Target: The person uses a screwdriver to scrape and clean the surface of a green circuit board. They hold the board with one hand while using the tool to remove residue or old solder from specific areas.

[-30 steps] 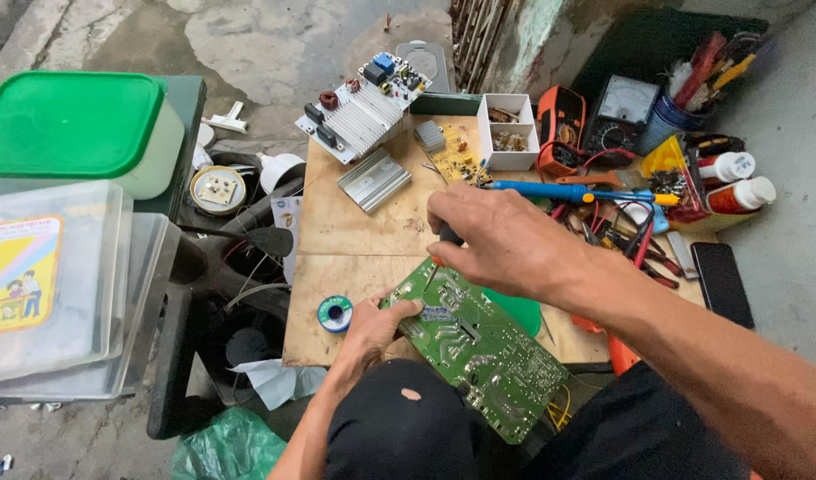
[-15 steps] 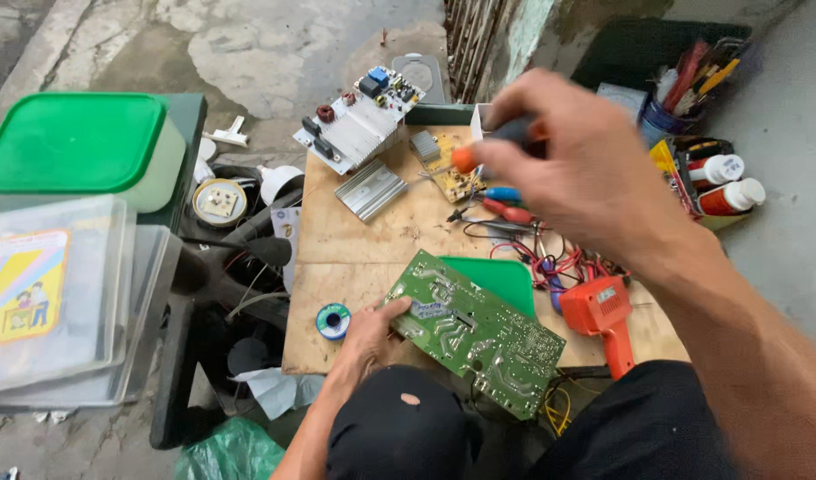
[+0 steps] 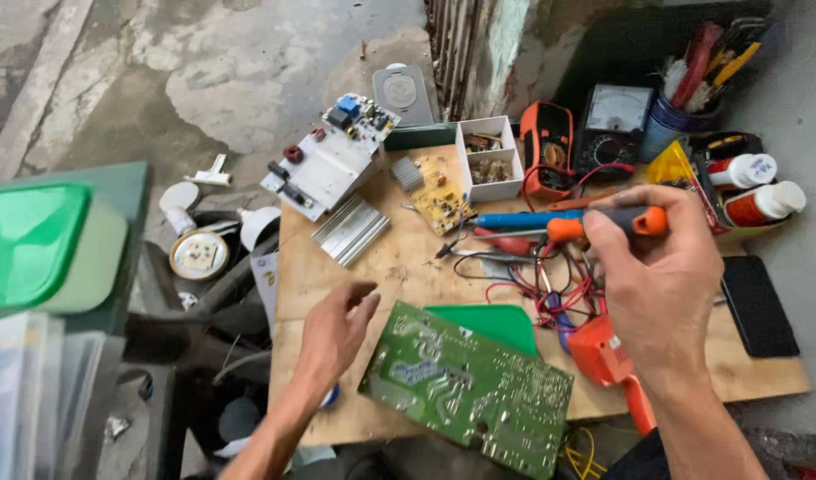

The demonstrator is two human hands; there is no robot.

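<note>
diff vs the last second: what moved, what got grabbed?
The right hand lifted off the green circuit board and picked up the orange-and-black-handled screwdriver. The left hand let go of the board's edge and hovers beside it. Board and plywood worktop stayed put.

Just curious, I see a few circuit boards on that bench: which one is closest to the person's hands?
The big green circuit board at the near edge, just beside the left hand. The white board and small yellow board lie farther back.
</note>
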